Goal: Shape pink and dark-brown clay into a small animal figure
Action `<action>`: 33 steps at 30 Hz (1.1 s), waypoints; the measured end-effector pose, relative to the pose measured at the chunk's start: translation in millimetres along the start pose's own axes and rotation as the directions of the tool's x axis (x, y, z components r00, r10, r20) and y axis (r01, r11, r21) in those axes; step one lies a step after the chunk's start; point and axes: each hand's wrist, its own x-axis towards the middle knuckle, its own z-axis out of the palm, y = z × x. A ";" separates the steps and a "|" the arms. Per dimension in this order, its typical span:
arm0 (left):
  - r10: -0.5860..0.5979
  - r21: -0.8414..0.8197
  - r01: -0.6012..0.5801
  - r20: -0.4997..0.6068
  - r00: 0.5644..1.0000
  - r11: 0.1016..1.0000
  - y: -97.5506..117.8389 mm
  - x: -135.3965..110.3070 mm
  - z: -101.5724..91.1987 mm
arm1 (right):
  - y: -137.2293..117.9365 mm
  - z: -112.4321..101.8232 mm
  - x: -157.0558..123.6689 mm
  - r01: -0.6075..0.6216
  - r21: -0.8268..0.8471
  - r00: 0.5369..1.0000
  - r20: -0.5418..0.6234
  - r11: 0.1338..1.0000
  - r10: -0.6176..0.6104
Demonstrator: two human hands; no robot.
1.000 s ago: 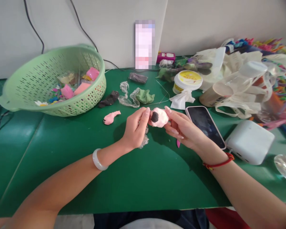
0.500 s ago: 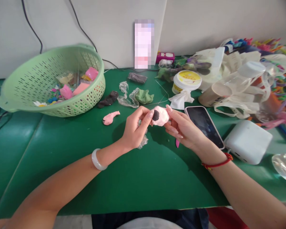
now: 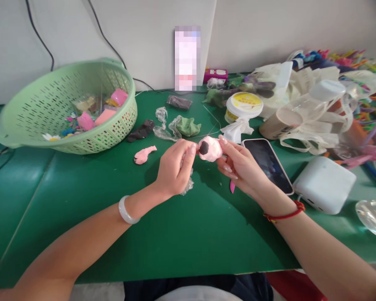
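Observation:
Between my hands is a pale pink clay ball (image 3: 212, 149) with a dark brown clay patch (image 3: 203, 147) pressed onto its left side. My left hand (image 3: 174, 168) pinches it from the left with the fingertips, and my right hand (image 3: 240, 166) grips its right side. A bit of clear plastic film (image 3: 187, 186) lies under my left hand. Left of that hand rests a flat pink clay piece (image 3: 144, 154). A small pink sliver (image 3: 232, 186) sits under my right hand, and a black-screened smartphone (image 3: 267, 166) lies just beyond it.
A light green plastic colander (image 3: 111, 131) holds colourful clay packs at the left of the green table (image 3: 188, 242). Dark clay (image 3: 141, 131), green clay (image 3: 188, 127), a white tub (image 3: 243, 104), a white box (image 3: 324, 179) and heaped plastic bags (image 3: 313, 113) surround my hands.
The clay ball has turned in my fingers and risen slightly, carrying the dark patch higher on its left side. My left fingers have shifted around it.

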 end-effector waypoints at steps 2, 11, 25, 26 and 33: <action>0.073 0.093 -0.075 0.025 0.997 0.993 0.9 -0.3 -1.6 | -0.9 -0.2 0.3 0.007 0.009 1.000 -0.023 1.000 -0.007; 0.255 0.388 -0.288 0.135 0.957 0.876 1.5 1.0 -6.0 | -2.3 -4.8 0.5 0.008 -0.015 1.000 -0.016 1.000 -0.008; 0.097 0.196 -0.116 0.103 0.990 0.974 0.0 0.8 -4.6 | -2.7 -4.7 0.3 -0.014 -0.041 0.999 0.037 0.999 0.015; 0.104 0.204 -0.123 0.104 0.989 0.971 -0.1 0.7 -4.6 | -2.6 -4.9 0.3 -0.013 -0.047 0.999 0.039 0.999 0.015; 0.129 0.212 -0.150 0.108 0.986 0.966 0.7 0.2 -4.1 | -2.2 -6.6 -0.7 -0.010 -0.054 0.999 0.039 0.998 0.013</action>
